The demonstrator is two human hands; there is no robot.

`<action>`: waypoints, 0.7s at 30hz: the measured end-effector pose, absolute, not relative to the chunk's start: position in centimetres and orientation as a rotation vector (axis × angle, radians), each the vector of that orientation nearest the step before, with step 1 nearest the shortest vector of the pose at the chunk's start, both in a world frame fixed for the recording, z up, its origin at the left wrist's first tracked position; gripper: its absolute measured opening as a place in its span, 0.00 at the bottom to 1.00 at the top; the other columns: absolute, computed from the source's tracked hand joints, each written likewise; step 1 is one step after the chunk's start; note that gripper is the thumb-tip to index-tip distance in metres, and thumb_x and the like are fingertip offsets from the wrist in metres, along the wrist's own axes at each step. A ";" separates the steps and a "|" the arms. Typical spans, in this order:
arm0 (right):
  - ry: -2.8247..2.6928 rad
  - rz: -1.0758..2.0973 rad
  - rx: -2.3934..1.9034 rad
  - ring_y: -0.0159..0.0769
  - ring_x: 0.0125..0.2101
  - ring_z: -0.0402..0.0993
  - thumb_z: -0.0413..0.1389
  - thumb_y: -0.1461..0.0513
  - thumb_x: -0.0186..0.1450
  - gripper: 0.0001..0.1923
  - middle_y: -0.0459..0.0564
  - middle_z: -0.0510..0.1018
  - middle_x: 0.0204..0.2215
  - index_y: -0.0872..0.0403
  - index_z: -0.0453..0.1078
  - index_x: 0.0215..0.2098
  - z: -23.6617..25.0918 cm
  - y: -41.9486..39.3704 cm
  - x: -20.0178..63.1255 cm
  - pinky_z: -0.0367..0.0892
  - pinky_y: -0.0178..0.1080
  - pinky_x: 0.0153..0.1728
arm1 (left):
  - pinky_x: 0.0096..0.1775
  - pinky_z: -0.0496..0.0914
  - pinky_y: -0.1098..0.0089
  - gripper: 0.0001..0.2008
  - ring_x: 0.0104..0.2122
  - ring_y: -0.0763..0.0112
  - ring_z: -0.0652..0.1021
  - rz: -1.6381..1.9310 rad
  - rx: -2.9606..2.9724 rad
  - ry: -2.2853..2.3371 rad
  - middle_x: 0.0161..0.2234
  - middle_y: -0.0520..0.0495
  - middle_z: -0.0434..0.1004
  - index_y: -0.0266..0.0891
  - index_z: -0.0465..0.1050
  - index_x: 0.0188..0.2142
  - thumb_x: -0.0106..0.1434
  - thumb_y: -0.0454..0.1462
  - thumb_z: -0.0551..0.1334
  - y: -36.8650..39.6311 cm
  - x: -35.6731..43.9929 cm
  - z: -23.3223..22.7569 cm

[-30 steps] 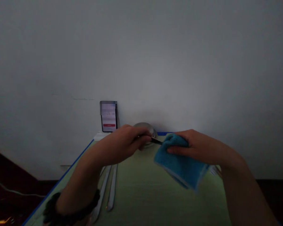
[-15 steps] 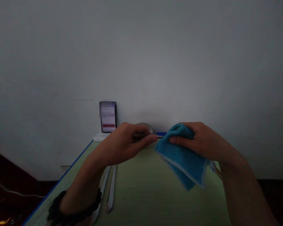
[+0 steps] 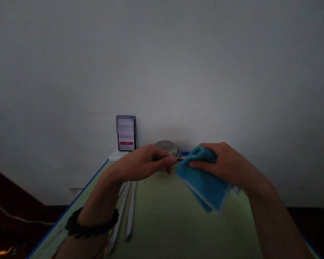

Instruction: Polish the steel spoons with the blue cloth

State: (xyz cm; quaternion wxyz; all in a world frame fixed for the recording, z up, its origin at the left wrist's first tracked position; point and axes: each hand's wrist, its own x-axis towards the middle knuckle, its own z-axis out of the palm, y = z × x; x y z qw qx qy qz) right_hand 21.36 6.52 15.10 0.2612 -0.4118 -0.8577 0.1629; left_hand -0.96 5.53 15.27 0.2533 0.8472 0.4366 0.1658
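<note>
My left hand (image 3: 148,162), a dark beaded band at its wrist, is closed in a pinch on a thin, dark, stick-like thing (image 3: 179,159). That thing runs sideways to a blue cloth (image 3: 205,183) with a pale edge. My right hand (image 3: 218,160) grips the folded cloth, thumb in front, and its lower corners hang over the table. The cloth hides the far end of the thin thing, so I cannot tell its kind. Both hands are raised above the tabletop, a short gap apart.
Several long, pale, flat strips (image 3: 129,216) lie on the green table (image 3: 178,223) beside my left forearm. Behind the hands stands a round, clear-looking container (image 3: 166,145). A phone (image 3: 126,133) leans against the wall (image 3: 205,72). A blue edge borders the table.
My right hand and the cloth have shifted slightly left, closer to my left hand. My left hand sits a little lower in view, showing more of the round container.
</note>
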 end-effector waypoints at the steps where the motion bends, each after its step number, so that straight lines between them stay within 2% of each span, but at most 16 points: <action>1: -2.323 0.427 -1.116 0.26 0.21 0.64 0.54 0.51 0.56 0.13 0.40 0.71 0.20 0.53 0.67 0.25 15.1 6.5 21.3 0.57 0.31 0.23 | 0.24 0.60 0.77 0.23 0.22 0.77 0.67 0.450 2.310 1.185 0.21 0.52 0.69 0.35 0.73 0.29 0.62 0.48 0.47 5.5 -0.9 15.3; 13: -2.274 0.463 -1.189 0.29 0.23 0.66 0.51 0.47 0.57 0.17 0.41 0.71 0.21 0.52 0.67 0.25 14.8 6.9 21.2 0.58 0.32 0.22 | 0.25 0.59 0.77 0.18 0.21 0.79 0.68 0.601 2.549 1.302 0.21 0.54 0.70 0.36 0.72 0.29 0.64 0.44 0.48 4.4 -0.3 16.1; 21: -2.066 0.356 -1.075 0.27 0.20 0.62 0.50 0.50 0.59 0.16 0.41 0.68 0.18 0.53 0.65 0.24 14.9 6.7 20.2 0.56 0.32 0.22 | 0.25 0.59 0.78 0.16 0.21 0.80 0.67 0.787 2.448 1.197 0.19 0.55 0.66 0.34 0.69 0.26 0.63 0.41 0.51 5.1 -0.8 15.9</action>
